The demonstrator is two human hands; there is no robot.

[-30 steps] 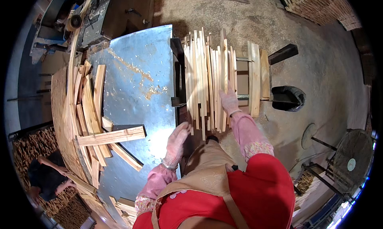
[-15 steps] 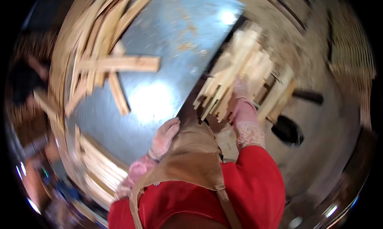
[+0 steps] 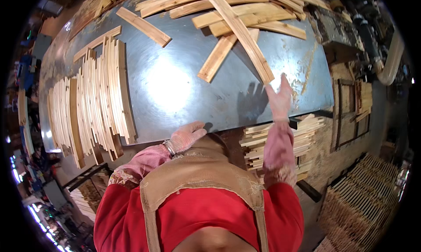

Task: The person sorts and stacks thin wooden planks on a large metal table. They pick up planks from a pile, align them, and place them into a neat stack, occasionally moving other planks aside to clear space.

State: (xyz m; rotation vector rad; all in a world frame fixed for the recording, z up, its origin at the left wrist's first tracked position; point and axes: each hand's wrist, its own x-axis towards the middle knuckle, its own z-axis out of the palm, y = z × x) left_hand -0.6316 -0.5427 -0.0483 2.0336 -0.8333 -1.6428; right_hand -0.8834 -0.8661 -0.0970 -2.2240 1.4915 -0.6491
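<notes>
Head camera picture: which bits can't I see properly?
All in the head view:
- Middle of the lower stick stack: covered by the right pink sleeve.
- Parts of the board pile: hidden under the long crossing board.
- Whether the right hand touches that board: their outlines meet, so can't tell.
- Some of the metal table: washed out by glare.
- Things at the far left: too small, dark.

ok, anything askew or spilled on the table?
Yes, two things. One board lies aslant across the pile of boards, near end by the right hand; the sticks at left lie side by side. Shavings litter the table's right part. No obvious damage.
</notes>
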